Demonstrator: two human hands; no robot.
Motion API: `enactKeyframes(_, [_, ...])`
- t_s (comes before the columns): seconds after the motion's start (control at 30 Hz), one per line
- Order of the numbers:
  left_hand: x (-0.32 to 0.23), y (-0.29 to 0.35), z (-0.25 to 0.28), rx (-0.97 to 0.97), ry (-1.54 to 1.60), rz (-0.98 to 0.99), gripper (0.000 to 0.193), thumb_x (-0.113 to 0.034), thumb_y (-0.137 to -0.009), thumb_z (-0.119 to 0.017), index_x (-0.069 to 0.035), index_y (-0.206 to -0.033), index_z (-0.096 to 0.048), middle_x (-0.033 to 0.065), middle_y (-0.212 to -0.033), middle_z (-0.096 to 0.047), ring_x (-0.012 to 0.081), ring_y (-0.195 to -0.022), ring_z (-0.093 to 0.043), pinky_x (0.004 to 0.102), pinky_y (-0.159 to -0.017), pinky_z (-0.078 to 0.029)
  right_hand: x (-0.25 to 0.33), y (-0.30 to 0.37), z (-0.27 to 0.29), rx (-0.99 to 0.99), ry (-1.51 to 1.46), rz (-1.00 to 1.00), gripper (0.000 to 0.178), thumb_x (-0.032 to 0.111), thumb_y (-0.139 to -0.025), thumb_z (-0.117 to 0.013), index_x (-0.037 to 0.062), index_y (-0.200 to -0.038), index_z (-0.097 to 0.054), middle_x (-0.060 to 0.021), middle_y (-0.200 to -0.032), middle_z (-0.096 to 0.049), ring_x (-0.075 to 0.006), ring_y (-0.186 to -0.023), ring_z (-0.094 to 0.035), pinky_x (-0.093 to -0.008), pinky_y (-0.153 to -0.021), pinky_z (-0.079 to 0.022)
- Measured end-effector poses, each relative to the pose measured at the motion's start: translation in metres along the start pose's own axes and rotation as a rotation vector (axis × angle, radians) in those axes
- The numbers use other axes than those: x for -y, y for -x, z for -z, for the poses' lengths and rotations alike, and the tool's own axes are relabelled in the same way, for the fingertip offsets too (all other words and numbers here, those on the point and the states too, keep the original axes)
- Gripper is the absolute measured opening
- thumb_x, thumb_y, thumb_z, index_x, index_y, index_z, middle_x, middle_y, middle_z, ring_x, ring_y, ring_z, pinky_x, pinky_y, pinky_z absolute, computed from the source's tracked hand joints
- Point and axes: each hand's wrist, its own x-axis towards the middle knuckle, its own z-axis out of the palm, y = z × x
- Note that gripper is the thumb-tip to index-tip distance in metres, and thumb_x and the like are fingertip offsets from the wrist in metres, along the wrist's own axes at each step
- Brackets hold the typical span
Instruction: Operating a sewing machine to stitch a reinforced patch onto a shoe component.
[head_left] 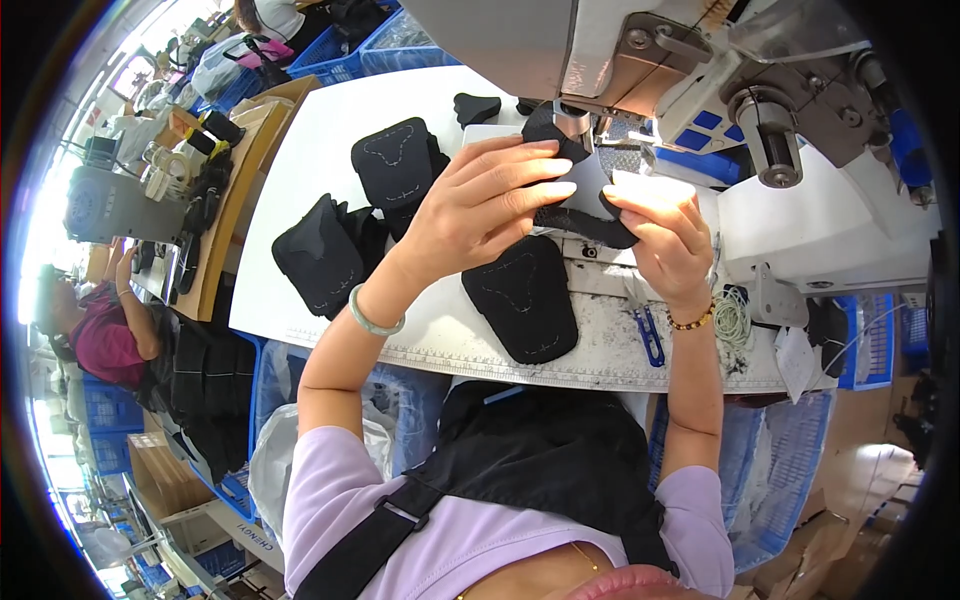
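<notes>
Under the sewing machine head (690,90), I hold a curved black fabric piece (590,226) between both hands. My left hand (495,190) presses its fingers on the piece's upper left part. On the other end, my right hand (660,225) pinches the edge between thumb and fingers, partly washed out by glare. The middle of the piece bends down between the hands. A black padded panel (522,300) with a dashed white outline lies just below my left hand. Blue-handled thread snips (648,335) lie on the table below my right hand.
More black panels are stacked at the left, one pile (395,165) behind another (320,255). A small black piece (476,108) lies farther back. Tangled pale thread (735,320) sits at right. A ruler strip (420,380) runs along the white table's front edge. A co-worker (110,330) sits at left.
</notes>
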Motion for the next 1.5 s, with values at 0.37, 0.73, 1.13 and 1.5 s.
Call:
enactKeyframes(0.37, [-0.016,-0.003,-0.007,0.017,-0.021,0.044,0.050,-0.005,-0.070,-0.063,-0.007,-0.119,-0.054,0.0098,-0.119,-0.056,0.0252,-0.110,-0.055,0.0393,-0.101,-0.040,0.001,0.002,0.001,0.023,0.037,0.005,0.017,0.000,-0.071,-0.067,0.0065,-0.085,-0.059,-0.0026,-0.107,-0.067,-0.0158,-0.086,-0.061,-0.0284,-0.073,-0.043])
enactKeyframes(0.73, [-0.002,-0.004,-0.011,-0.112,-0.024,0.060,0.055,0.004,-0.055,-0.069,-0.015,-0.106,-0.067,0.0009,-0.104,-0.060,0.0211,-0.102,-0.056,0.0351,-0.088,-0.041,0.005,-0.004,0.004,0.088,0.055,0.077,0.014,0.007,-0.073,-0.065,0.0081,-0.085,-0.057,-0.0027,-0.106,-0.067,-0.0196,-0.101,-0.062,-0.0294,-0.082,-0.044])
enactKeyframes(1.13, [-0.017,-0.017,-0.010,-0.103,-0.315,-0.165,0.024,-0.007,-0.069,-0.064,-0.001,-0.091,-0.063,0.0087,-0.099,-0.063,0.0225,-0.090,-0.062,0.0342,-0.079,-0.049,0.004,-0.004,0.004,0.093,0.013,0.052,0.015,0.005,-0.073,-0.064,0.0082,-0.086,-0.057,-0.0033,-0.107,-0.067,-0.0195,-0.099,-0.062,-0.0299,-0.076,-0.044])
enactKeyframes(1.5, [-0.022,-0.030,-0.012,-0.100,-0.300,-0.198,0.027,-0.005,-0.064,-0.064,0.001,-0.090,-0.062,0.0075,-0.087,-0.059,0.0198,-0.077,-0.058,0.0322,-0.074,-0.048,-0.012,-0.017,0.022,0.072,-0.001,-0.003,0.019,0.002,-0.070,-0.070,0.0052,-0.087,-0.062,-0.0042,-0.098,-0.066,-0.0166,-0.080,-0.060,-0.0286,-0.070,-0.044])
